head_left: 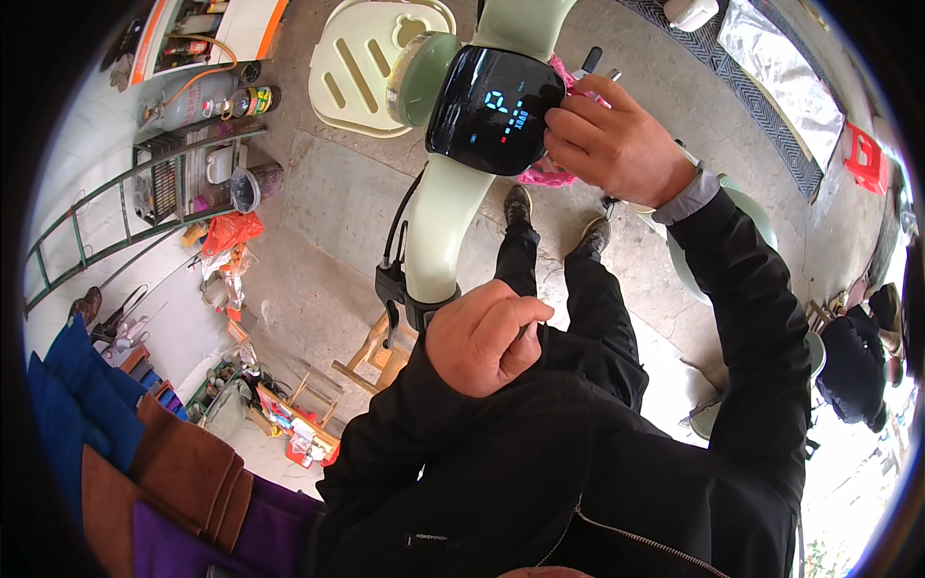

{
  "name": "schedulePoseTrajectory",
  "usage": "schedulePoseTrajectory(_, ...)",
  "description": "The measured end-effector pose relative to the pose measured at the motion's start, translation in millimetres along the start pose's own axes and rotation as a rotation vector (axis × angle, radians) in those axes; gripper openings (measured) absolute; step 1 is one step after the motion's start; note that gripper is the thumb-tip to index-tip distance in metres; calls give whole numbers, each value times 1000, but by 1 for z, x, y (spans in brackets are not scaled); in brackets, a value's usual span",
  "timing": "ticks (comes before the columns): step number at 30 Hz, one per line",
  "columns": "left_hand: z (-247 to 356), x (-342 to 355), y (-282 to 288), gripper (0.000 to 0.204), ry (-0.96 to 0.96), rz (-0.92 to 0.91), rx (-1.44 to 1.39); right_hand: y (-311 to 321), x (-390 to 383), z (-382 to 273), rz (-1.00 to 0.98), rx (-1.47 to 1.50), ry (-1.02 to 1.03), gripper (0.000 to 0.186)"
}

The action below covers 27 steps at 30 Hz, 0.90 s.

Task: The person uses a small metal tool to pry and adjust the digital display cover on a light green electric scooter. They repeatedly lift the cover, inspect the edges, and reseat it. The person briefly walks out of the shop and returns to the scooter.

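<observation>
Display console (493, 111), black with blue and white lit symbols, sits just left of the right hand (621, 144), right at its fingertips. Those fingers are bent and bunched against the console's edge; can't tell if something small is pinched in there, since the knuckles cover it. My guess is they're bunched because there isn't much to get hold of at that edge. Some pink material (549, 176) peeks out behind the same fingers.

Left hand (487, 342) is well below, curled into a loose fist, index finger angled toward the right. It's beside the lower end of the pale green handlebar (448, 217), with a black brake lever (390, 279) just to its left. Fingers aren't visibly wrapped around the bar, and I can't tell if it's touching. Probably parked there to steady things if needed.

Bar runs from near the left hand up past the right one, likely because the person's standing side-on, shoes (594, 236) between both hands.
</observation>
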State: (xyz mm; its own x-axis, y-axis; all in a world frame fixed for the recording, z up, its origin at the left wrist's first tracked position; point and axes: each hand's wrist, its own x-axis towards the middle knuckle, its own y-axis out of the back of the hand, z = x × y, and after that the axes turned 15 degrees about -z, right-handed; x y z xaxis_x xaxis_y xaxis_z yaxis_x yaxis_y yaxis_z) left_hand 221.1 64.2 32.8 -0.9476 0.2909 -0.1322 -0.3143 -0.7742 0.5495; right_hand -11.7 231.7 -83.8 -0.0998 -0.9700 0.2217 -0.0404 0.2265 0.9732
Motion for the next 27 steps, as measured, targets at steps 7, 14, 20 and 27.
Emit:
schedulePoseTrajectory(7,0,-1,-2,20,12,8,-9,0,-1,1,3,-5,13,19)
schedulePoseTrajectory(14,0,-1,-3,20,20,8,-11,-1,-3,4,1,-4,14,18)
schedulePoseTrajectory(20,-1,-1,-3,20,16,1,2,2,-5,11,-23,-21,13,15)
schedulePoseTrajectory(27,-2,-1,-3,20,10,-1,-3,3,-6,17,-15,-23,11,14)
